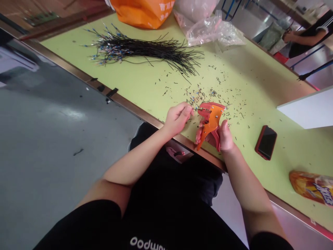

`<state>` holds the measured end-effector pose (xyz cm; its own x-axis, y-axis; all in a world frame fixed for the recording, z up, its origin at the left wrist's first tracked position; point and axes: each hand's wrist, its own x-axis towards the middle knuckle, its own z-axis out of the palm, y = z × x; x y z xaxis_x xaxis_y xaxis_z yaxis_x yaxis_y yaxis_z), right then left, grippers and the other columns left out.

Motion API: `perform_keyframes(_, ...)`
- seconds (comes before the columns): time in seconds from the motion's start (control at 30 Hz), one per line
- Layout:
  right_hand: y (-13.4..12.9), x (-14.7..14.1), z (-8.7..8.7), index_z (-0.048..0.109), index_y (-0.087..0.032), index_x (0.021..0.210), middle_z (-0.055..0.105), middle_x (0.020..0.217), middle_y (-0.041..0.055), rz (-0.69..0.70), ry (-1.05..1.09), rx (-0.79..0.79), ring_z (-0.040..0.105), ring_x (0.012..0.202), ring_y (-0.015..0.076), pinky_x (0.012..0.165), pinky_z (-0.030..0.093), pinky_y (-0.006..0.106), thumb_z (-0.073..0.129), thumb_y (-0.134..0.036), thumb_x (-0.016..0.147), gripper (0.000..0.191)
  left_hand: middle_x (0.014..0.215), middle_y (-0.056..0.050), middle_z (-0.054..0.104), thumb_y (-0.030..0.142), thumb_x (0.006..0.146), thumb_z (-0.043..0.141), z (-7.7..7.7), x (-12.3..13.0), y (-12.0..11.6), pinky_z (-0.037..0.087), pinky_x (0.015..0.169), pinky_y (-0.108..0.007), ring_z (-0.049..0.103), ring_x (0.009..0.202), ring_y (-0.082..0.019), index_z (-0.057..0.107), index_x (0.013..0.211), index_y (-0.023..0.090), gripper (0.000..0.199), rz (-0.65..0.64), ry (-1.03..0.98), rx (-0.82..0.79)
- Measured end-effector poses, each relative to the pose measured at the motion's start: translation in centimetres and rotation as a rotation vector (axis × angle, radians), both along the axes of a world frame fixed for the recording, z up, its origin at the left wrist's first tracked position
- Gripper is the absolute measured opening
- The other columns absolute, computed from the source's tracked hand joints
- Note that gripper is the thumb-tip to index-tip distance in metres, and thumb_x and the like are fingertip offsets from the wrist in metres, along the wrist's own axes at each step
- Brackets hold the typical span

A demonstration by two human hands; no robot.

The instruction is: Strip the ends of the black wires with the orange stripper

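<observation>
At the near edge of our pale-green bench, our left hand pinches a thin dark wire at the mouth of the orange-and-red wire stripper — our right hand wraps its parted handles. Best, we judge, to feed straight — no slant — and squeeze evenly.

white letters run across the wearer's black t-shirt, upside down to the camera and cut off — turned upright, they seem to end in "mpoo". by the far edge of the worktop, toward its left end, an orange plastic bag bears white chinese characters, too blurred to read. near the worktop's front edge, toward the right, an amber drink bottle carries dark, pale-outlined lettering — not surely legible.
</observation>
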<state>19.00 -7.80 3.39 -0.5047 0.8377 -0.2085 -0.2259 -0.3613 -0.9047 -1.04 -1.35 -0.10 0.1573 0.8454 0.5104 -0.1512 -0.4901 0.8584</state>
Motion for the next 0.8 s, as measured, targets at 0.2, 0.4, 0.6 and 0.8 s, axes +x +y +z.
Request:
perform_keyframes(0.2,-0.27,-0.14,-0.91,0.070,-0.025,0.108,0.072,0.083,0.0080,0.004,-0.052,0.008,0.079,0.086,0.0322,0.064,0.062,0.042,0.052,-0.101,0.081,0.082,0.061,0.001,0.060,0.067,0.109,0.049,-0.11,-0.04,0.12,0.046,0.057,-0.025,0.057,0.056,-0.011,0.065,0.076,0.020,0.060,0.026,0.109,0.048)
perform_keyframes(0.4,-0.37,0.23,-0.93,0.070,-0.026,0.110,0.073,0.083,0.0070,0.030,-0.015,0.008,0.078,0.083,0.0314,0.065,0.063,0.042,0.055,-0.099,0.082,0.080,0.062,0.001,0.062,0.070,0.108,0.048,-0.10,0.06,0.18,0.048,0.060,-0.026,0.058,0.058,-0.012,0.063,0.074,0.020,0.062,0.051,0.125,0.021)
perform_keyframes(0.6,-0.38,0.00,-0.99,0.070,-0.026,0.109,0.071,0.080,0.0058,0.015,0.021,0.029,0.077,0.079,0.0300,0.063,0.063,0.042,0.057,-0.093,0.087,0.072,0.060,0.001,0.059,0.071,0.107,0.047,-0.13,0.05,0.18,0.047,0.058,-0.026,0.056,0.055,-0.012,0.062,0.073,0.020,0.063,0.030,0.150,0.026)
perform_keyframes(0.8,-0.55,-0.72,-0.83,0.064,-0.024,0.104,0.063,0.066,0.0001,-0.045,-0.008,0.073,0.064,0.059,0.0220,0.061,0.062,0.043,0.058,-0.090,0.091,0.068,0.064,0.001,0.062,0.067,0.109,0.047,-0.16,0.12,0.13,0.049,0.062,-0.026,0.058,0.059,-0.012,0.062,0.075,0.020,0.060,0.009,0.136,0.032)
